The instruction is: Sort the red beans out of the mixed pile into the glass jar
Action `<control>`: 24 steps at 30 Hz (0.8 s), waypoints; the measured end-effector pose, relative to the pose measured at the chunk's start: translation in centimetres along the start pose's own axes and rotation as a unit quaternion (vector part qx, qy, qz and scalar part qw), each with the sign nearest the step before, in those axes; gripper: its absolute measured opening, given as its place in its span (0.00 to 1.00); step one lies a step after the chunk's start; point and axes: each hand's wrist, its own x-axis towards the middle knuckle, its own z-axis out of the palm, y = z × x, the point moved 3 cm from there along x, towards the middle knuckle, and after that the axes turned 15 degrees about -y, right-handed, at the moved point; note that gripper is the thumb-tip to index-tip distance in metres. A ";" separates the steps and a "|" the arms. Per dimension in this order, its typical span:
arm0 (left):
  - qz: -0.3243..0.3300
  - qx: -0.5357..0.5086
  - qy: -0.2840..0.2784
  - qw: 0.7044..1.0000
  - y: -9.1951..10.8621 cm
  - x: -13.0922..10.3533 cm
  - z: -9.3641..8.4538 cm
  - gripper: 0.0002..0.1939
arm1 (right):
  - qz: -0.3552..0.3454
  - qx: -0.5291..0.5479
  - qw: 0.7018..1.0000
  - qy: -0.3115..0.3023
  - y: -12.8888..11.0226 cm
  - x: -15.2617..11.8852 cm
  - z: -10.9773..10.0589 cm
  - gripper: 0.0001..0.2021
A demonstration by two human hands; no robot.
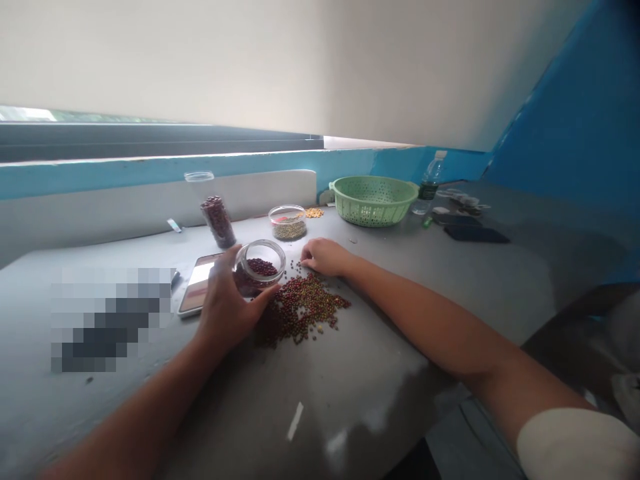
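Note:
My left hand (227, 297) is wrapped round a clear jar (244, 283), its thumb and fingers on opposite sides. Dark red beans (262, 267) lie inside the jar. A spread-out pile of mixed red and green beans (313, 300) covers the table just right of the jar. At the far edge of that pile rests my right hand (323, 257), its fingers curled closed toward a few loose dark beans (294, 266). Whatever those fingertips pinch, if anything, is hidden. Behind sits a round clear container of green beans (289, 229).
A tall clear jar of dark red beans (218, 220) stands at the back. By my left hand lies a phone (197, 283). Yellow kernels (315, 213), a green basket (374, 203), a water bottle (429, 189) and a dark flat object (476, 234) line the back right. A paper strip (295, 421) lies in front.

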 end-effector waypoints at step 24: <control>0.049 -0.114 -0.067 0.990 2.3 -3.1 0.1 0.55 | -0.184 0.206 0.949 0.153 -4.0 -4.7 -7.9 0.04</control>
